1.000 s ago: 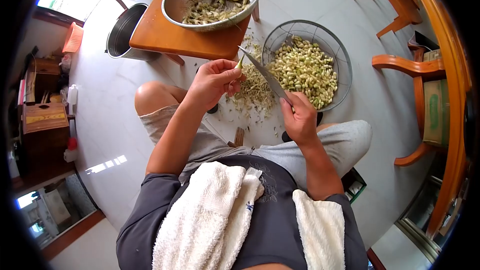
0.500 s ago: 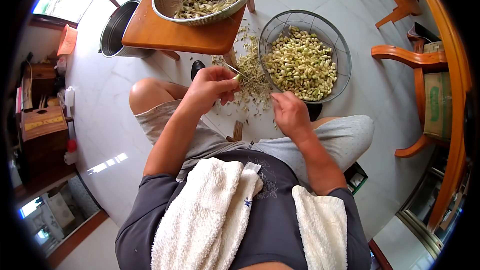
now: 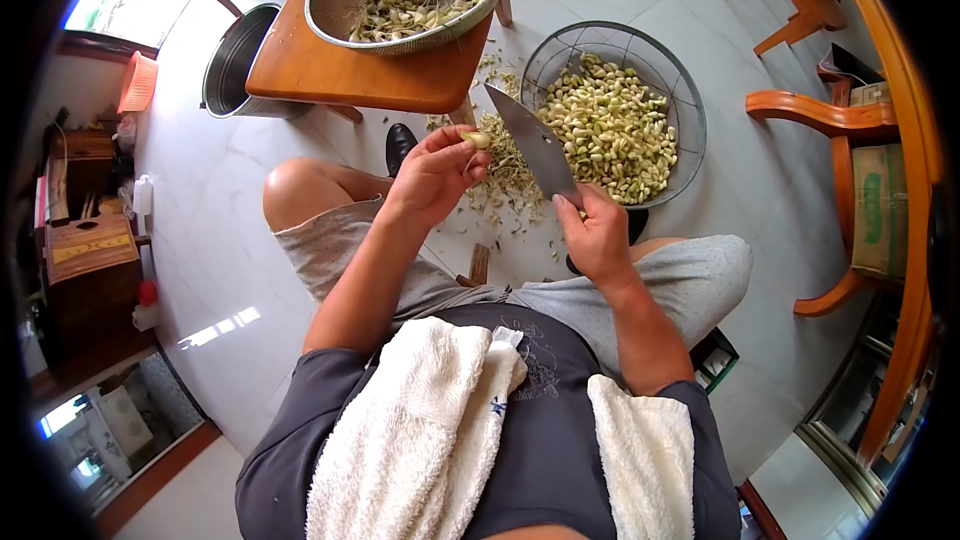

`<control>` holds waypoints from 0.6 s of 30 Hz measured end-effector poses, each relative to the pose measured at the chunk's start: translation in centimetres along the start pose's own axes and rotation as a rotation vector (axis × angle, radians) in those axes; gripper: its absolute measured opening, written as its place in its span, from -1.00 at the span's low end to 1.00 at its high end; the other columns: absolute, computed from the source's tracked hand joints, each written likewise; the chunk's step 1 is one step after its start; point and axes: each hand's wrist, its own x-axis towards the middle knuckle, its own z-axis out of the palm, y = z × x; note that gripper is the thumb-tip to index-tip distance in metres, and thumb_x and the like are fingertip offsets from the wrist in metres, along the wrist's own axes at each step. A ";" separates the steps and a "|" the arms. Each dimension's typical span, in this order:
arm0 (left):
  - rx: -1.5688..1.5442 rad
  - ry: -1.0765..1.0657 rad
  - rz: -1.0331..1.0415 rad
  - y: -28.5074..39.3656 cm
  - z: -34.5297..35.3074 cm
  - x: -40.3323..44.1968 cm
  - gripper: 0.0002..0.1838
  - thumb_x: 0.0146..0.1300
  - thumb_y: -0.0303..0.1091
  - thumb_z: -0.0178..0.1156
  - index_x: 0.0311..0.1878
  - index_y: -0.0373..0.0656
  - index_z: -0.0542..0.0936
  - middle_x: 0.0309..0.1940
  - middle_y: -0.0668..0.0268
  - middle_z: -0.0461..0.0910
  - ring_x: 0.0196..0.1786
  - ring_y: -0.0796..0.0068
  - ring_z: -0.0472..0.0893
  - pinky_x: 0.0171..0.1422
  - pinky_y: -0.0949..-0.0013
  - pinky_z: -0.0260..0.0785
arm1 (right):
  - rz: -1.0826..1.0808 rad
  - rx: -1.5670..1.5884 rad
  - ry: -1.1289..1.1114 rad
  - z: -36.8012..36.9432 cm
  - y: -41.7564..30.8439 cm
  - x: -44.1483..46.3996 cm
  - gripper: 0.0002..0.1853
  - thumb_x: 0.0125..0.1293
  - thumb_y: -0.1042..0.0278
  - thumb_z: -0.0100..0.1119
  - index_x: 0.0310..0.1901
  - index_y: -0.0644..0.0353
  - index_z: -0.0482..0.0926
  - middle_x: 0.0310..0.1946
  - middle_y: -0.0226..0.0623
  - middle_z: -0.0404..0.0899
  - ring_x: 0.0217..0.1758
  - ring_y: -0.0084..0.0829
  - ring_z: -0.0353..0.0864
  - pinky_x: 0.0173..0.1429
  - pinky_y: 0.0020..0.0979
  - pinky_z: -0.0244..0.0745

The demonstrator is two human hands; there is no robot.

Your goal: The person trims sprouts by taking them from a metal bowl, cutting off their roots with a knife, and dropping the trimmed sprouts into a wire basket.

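Observation:
My left hand (image 3: 440, 172) pinches a small pale onion-like bulb (image 3: 477, 141) between thumb and fingers. In my right hand (image 3: 597, 237) is a kitchen knife (image 3: 540, 145), its broad blade pointing up and to the left, its flat side facing me. Blade and bulb are apart. Just beyond the knife, a wire-mesh basket (image 3: 690, 155) on the floor holds a heap of trimmed bulbs (image 3: 610, 130). Below my hands, trimmings (image 3: 505, 175) lie scattered over the tiles.
A metal colander (image 3: 330, 15) of untrimmed bulbs (image 3: 425, 5) stands on a wooden stool (image 3: 370, 80). Left of it is a metal bucket (image 3: 232, 60). A wooden chair (image 3: 835, 120) and a cardboard box (image 3: 878, 210) are at the right. White towels (image 3: 400, 420) hang over my chest.
My right hand has turned the knife so its flat side now shows; before, the blade was edge-on beside the bulb. The bulb in my left hand now shows more fully.

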 end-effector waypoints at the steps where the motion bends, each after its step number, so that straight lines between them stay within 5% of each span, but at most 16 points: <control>1: -0.001 0.031 0.011 -0.1 0.4 0.0 -0.78 0.28 -0.46 0.12 0.00 -0.19 0.47 -0.16 0.24 0.57 -0.16 0.43 0.55 -0.05 0.37 0.41 | -0.011 0.003 -0.006 -0.1 -0.3 0.0 -0.83 0.18 0.49 0.18 -0.21 0.37 0.58 -0.43 -0.18 0.56 -0.40 -0.34 0.54 -0.26 -0.42 0.42; 7: -0.015 0.134 0.001 -1.5 0.3 0.5 -0.81 0.28 -0.43 0.13 -0.04 -0.16 0.49 -0.13 0.25 0.57 -0.09 0.42 0.56 0.05 0.32 0.39 | -0.077 0.012 0.019 0.1 -0.8 -0.2 -0.85 0.19 0.50 0.13 -0.20 0.28 0.59 -0.50 -0.13 0.48 -0.46 -0.18 0.50 -0.37 -0.32 0.36; 9: -0.031 0.116 -0.027 -1.9 -0.1 0.8 -0.83 0.29 -0.42 0.14 -0.07 -0.16 0.50 -0.14 0.26 0.58 -0.11 0.45 0.55 0.06 0.31 0.38 | -0.057 -0.023 0.004 0.1 -0.7 -0.4 -0.83 0.19 0.52 0.15 -0.17 0.33 0.58 -0.45 -0.15 0.52 -0.44 -0.27 0.52 -0.32 -0.39 0.39; 18: -0.110 0.108 0.043 -3.1 -0.4 1.3 -0.86 0.31 -0.48 0.09 -0.10 -0.28 0.48 -0.19 0.18 0.57 -0.20 0.48 0.53 -0.10 0.44 0.43 | -0.091 -0.103 0.050 0.5 -0.4 -0.4 -0.82 0.17 0.52 0.14 -0.18 0.26 0.59 -0.44 -0.16 0.52 -0.41 -0.17 0.54 -0.31 -0.31 0.43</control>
